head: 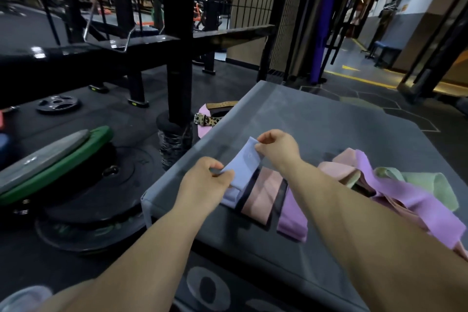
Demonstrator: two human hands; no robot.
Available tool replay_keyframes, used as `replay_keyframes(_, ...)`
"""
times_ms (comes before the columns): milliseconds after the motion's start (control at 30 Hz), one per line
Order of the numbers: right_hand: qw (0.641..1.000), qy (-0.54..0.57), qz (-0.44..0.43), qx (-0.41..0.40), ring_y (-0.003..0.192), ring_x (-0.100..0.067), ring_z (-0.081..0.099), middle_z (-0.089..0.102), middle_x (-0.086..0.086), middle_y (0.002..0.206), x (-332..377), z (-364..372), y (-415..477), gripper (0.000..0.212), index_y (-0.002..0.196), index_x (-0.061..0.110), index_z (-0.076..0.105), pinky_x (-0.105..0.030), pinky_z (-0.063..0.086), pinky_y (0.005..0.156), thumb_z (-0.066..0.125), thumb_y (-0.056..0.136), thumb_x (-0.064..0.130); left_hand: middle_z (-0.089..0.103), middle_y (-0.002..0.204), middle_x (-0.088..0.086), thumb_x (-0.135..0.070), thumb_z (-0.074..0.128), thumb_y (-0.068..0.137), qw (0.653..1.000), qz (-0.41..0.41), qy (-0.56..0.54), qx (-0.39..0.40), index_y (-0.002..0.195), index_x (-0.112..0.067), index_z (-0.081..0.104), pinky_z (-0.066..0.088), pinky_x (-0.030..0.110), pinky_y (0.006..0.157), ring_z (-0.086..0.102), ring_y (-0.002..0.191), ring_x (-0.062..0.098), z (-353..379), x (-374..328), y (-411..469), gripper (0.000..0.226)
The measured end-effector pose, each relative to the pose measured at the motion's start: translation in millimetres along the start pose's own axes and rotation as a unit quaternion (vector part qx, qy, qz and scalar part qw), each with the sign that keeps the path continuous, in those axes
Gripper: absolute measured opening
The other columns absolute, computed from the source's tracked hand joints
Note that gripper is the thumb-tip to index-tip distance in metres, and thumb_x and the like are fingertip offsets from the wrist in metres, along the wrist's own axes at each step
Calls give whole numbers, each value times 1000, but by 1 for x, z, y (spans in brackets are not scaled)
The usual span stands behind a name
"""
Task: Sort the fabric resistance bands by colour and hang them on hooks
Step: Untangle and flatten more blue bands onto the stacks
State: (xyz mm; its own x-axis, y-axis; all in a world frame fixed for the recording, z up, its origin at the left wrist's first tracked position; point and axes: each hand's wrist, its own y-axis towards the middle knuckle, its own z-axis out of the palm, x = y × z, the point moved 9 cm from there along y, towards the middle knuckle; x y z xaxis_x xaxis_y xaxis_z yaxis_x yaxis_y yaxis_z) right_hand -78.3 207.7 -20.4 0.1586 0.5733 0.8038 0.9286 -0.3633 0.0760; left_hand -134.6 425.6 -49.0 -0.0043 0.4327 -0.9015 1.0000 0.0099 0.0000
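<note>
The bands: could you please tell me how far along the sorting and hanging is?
Done: a pink band and a purple band lie flat side by side. In hand: the left hand and right hand pinch a blue band. Left: the tangled pile to sort; no band is seen on a hook.

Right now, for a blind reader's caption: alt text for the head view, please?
The left hand and right hand pinch a pale blue band over a grey padded box. A pink band and a purple band lie folded beside it; a loose pile sits to the right.
</note>
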Motion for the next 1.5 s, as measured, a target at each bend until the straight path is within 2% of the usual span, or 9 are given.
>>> replay_keyframes(167, 996, -89, -21, 15, 90, -16, 62, 67, 6, 93, 0, 20, 4, 9, 86, 27, 63, -30, 52, 83, 64, 84, 18, 67, 101, -2, -33, 61, 86, 998, -42, 47, 17, 106, -25, 49, 39, 26, 73, 58, 92, 16, 2, 15, 7, 25)
replay_keyframes(267, 987, -149, -43, 31, 92, -15, 62, 67, 9, 93, -1, 28, 4, 13, 90, 28, 66, -24, 46, 77, 61, 83, 18, 64, 105, -2, -32, 58, 88, 995, -47, 84, 32, 107, -24, 46, 37, 26, 73, 57, 94, 18, 7, 20, 8, 24)
replay_keyframes(567, 983, -169, -48, 52, 94, -20, 63, 69, 3, 100, -4, 36, -3, 22, 98, 24, 67, -34, 54, 83, 55, 84, 12, 62, 93, 0, -30, 54, 89, 981, -20, 191, 14, 100, -17, 54, 41, 29, 72, 58, 91, 23, 7, 12, 2, 17)
replay_keyframes(667, 984, -162, -55, 57, 100, -19, 62, 69, 4, 107, -6, 38, -4, 26, 105, 23, 67, -32, 51, 87, 55, 86, 12, 58, 108, 1, -29, 55, 88, 980, -4, 199, 3, 105, -19, 54, 41, 31, 80, 53, 103, 25, 7, 10, 3, 20)
replay_keyframes(800, 981, -162, -82, 69, 111, -15, 60, 67, 6, 119, -6, 40, -5, 33, 119, 23, 66, -26, 46, 95, 54, 90, 14, 47, 137, 1, -27, 48, 95, 986, 38, 160, 33, 136, -28, 47, 38, 34, 96, 44, 123, 24, 16, 5, 4, 41)
replay_keyframes(967, 959, -231, -122, 114, 131, -21, 46, 51, 1, 144, -2, 50, -9, 42, 139, 27, 52, -32, 38, 107, 48, 98, 25, 51, 142, -3, -30, 36, 102, 980, 67, 167, 84, 142, -27, 46, 35, 30, 106, 44, 130, 17, 30, 2, 4, 41)
replay_keyframes(1200, 912, -332, -173, 171, 143, -19, 27, 34, 3, 155, -4, 66, -22, 54, 151, 26, 32, -39, 25, 115, 41, 101, 43, 64, 116, -3, -38, 29, 103, 945, 84, 312, 58, 113, -24, 57, 36, 32, 90, 55, 111, 19, 28, 6, 4, 33)
replay_keyframes(1333, 893, -375, -170, 184, 144, -19, 22, 30, 6, 155, -10, 71, -25, 54, 153, 27, 25, -44, 20, 114, 29, 103, 45, 58, 92, -5, -37, 30, 101, 927, 88, 361, 41, 86, -24, 45, 30, 30, 84, 56, 101, 18, 26, 5, 2, 25)
replay_keyframes(1500, 885, -389, -163, 195, 144, -19, 20, 27, 7, 157, -14, 72, -24, 54, 154, 28, 20, -45, 18, 113, 24, 104, 47, 55, 87, -6, -34, 32, 99, 927, 75, 364, 52, 87, -25, 46, 33, 31, 87, 45, 82, 16, 27, 7, 2, 21)
